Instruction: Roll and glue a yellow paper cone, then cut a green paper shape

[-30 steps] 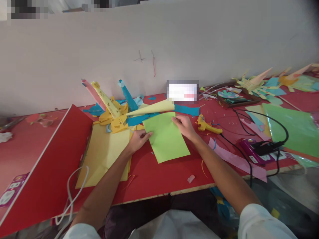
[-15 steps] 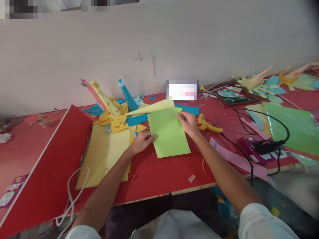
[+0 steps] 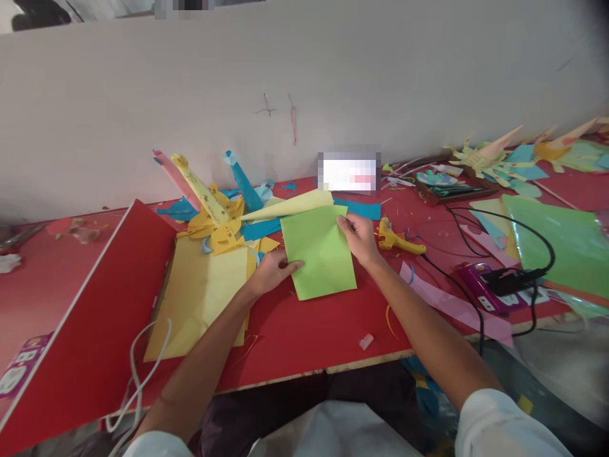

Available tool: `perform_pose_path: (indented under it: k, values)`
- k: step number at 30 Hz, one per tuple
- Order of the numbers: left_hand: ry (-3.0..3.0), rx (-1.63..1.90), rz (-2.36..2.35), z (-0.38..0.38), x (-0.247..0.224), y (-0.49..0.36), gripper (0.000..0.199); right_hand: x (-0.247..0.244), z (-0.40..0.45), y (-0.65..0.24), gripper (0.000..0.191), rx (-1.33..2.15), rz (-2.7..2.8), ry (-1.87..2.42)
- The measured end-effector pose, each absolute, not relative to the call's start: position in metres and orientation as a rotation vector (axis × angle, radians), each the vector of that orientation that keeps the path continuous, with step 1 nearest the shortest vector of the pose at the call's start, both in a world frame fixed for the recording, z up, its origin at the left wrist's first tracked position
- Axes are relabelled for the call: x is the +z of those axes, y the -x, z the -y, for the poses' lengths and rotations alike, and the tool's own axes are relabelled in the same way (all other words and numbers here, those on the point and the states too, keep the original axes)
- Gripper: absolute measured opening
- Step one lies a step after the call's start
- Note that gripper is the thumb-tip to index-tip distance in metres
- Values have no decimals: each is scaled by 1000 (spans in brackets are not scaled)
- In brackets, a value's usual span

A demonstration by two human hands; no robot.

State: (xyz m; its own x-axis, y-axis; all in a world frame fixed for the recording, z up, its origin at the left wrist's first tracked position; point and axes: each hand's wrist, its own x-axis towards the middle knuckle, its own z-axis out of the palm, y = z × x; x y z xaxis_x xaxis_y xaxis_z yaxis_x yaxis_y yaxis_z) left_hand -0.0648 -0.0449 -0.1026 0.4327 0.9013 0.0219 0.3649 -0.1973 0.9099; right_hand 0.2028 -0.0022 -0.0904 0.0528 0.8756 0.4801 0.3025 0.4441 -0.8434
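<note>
A sheet of green paper [image 3: 320, 254] is held up over the red table between my two hands. My left hand [image 3: 275, 271] pinches its left edge, thumb in front and fingers behind. At the upper right edge my right hand [image 3: 358, 236] grips the sheet, its fingers partly hidden. Just behind the green sheet lies a rolled pale yellow paper cone [image 3: 290, 204]. A yellow glue gun [image 3: 398, 238] rests right of my right hand. Sheets of yellow paper [image 3: 202, 298] lie left of my left hand.
A red divider [image 3: 95, 298] stands at the left. Paper cones, including a blue one [image 3: 245, 183], stand at the back. A purple power box [image 3: 490, 289] with black cables, a pink paper strip [image 3: 447, 304] and a tray [image 3: 451, 190] are at the right. The wall [image 3: 304, 76] closes the back.
The green sheet has shifted slightly, its lower right corner drawing inward to the left. Both hands keep their hold in nearly the same place.
</note>
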Motion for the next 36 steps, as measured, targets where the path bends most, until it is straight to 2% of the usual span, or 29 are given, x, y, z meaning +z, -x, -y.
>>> perform_pose_path:
  k: [13,22,36]
  values:
    - [-1471,830,-1203,49,-98,55,74,-89,8,-192,72,652,1433,1090]
    - [-1545,827,-1022,46,-96,53,54,-97,-2,-207,71,495,1322,1180]
    - [-1898,844,-1179,42,-102,60,24,-94,-3,-209,70,412,1238,1203]
